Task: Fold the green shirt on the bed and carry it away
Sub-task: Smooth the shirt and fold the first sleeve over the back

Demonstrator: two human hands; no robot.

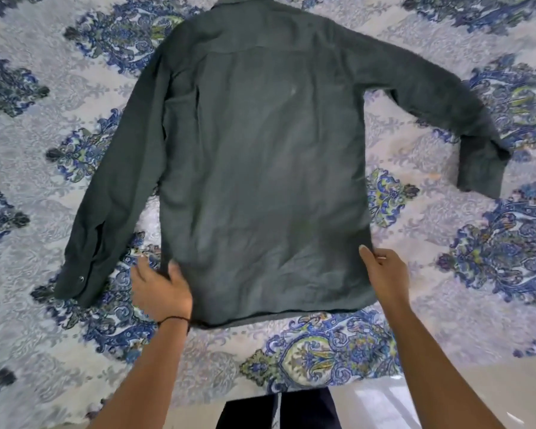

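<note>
Head view, nearest: one pair of dark trousers shows at the bottom edge, between the two bare forearms, with a strip of pale floor beside it on the right-hand side.
Left hand: one, lying at the shirt's near left corner; its thumb rests on top of the cloth and the other fingers go to the outer side of the edge, so it looks like a loose pinch on the side seam, though I cannot tell how firmly it closes.
Wrist band: one thin dark band around the left wrist, just nearer than that hand.
Right hand: one, at the shirt's near right corner, fingers held together and pointing away, touching the side edge; whether any cloth is caught under them is hidden.
Green shirt: one, spread flat and back-side up on the bed, its hem running straight between the two hands and its body stretching away from them.
Sleeves: two, both long; the left sleeve runs down outside the left hand, its cuff level with that hand and just beside it; the right sleeve angles out well beyond the right hand, its end turned back toward the near side.
Collar: one, at the far end, cut by the top edge.
Bedspread: one, pale with blue and green floral medallions, under everything and reaching past both hands on all sides.
</note>
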